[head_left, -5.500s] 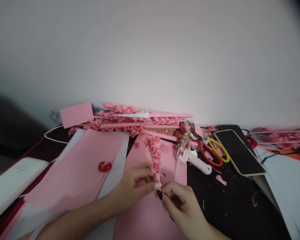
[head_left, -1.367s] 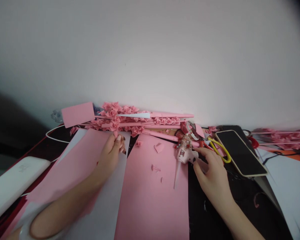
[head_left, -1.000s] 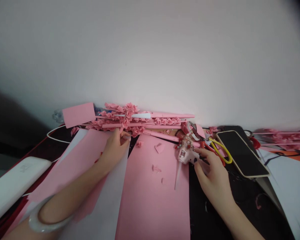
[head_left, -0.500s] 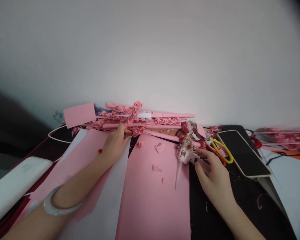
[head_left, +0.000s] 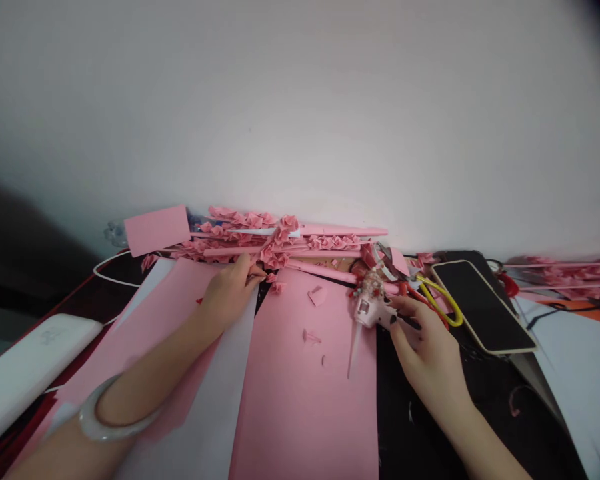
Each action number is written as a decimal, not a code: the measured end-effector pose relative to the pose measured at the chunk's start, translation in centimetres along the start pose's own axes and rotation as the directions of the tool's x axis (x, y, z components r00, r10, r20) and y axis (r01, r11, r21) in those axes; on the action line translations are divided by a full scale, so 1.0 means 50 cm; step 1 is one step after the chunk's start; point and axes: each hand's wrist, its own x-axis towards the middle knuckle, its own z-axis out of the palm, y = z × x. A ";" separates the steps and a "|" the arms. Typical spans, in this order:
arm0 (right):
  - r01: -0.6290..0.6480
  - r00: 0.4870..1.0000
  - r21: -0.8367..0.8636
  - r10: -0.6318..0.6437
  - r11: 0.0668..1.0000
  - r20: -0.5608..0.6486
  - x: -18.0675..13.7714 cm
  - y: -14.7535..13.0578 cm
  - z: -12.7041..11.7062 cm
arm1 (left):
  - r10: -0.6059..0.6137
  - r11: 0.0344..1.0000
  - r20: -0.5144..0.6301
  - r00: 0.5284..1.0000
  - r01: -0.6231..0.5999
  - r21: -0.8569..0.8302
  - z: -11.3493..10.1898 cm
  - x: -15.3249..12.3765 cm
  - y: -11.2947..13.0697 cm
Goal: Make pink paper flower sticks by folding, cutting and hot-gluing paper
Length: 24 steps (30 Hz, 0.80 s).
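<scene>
My left hand (head_left: 230, 290) is closed in a pinch at the back of the table. From its fingertips a pink paper flower stem (head_left: 282, 241) slants up to the right, folded blossoms along it. A loose pink paper flower (head_left: 277, 287) lies just right of those fingers. My right hand (head_left: 427, 350) grips the handle of a hot glue gun (head_left: 370, 310). The glue gun's top is crusted with lumpy bits, and a clear glue stick (head_left: 354, 350) slants down from it over the pink sheet (head_left: 305, 413). Part of its handle is hidden by my fingers.
More pink paper flower stems (head_left: 340, 231) are heaped along the wall. Yellow-handled scissors (head_left: 453, 307) and a phone (head_left: 483, 307) lie on the right. Small paper scraps (head_left: 317, 295) dot the pink sheet. A white power strip-like block (head_left: 40, 367) and cable (head_left: 100, 270) are at left.
The flower stem in my left hand has tipped down and to the right, toward the loose flower. My right hand and the glue gun have hardly moved.
</scene>
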 end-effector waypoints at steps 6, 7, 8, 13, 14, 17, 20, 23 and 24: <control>0.111 0.992 -0.211 -0.095 0.971 0.085 0.004 0.018 0.006 | -0.128 0.969 0.015 0.992 0.128 -0.212 0.003 -0.025 0.022; 0.116 0.991 -0.218 -0.098 0.969 0.090 0.003 0.019 0.008 | -0.143 0.958 0.028 0.989 0.146 -0.245 0.004 -0.030 0.028; 0.114 0.991 -0.215 -0.098 0.970 0.086 0.002 0.019 0.010 | -0.162 0.942 0.039 0.986 0.166 -0.290 0.004 -0.033 0.033; 0.077 0.997 -0.184 -0.069 0.980 0.046 -0.002 0.021 0.023 | -0.145 0.761 0.166 0.976 0.217 -0.611 0.007 -0.047 0.061; 0.066 0.997 -0.190 -0.056 0.979 0.055 -0.002 0.022 0.025 | -0.137 0.709 0.217 0.967 0.248 -0.660 0.008 -0.051 0.068; 0.024 0.996 -0.213 -0.004 0.977 0.094 0.000 0.022 0.025 | -0.150 0.573 0.375 0.915 0.390 -0.721 0.011 -0.064 0.087; -0.013 0.993 -0.220 0.038 0.975 0.108 0.003 0.021 0.018 | -0.156 0.516 0.511 0.845 0.511 -0.688 0.016 -0.081 0.101; -0.055 0.995 -0.184 0.069 0.981 0.069 0.003 0.020 0.010 | -0.124 0.492 0.616 0.778 0.587 -0.643 0.024 -0.095 0.102; -0.064 0.996 -0.146 0.072 0.987 0.047 0.002 0.019 0.007 | -0.110 0.498 0.633 0.767 0.593 -0.633 0.028 -0.099 0.100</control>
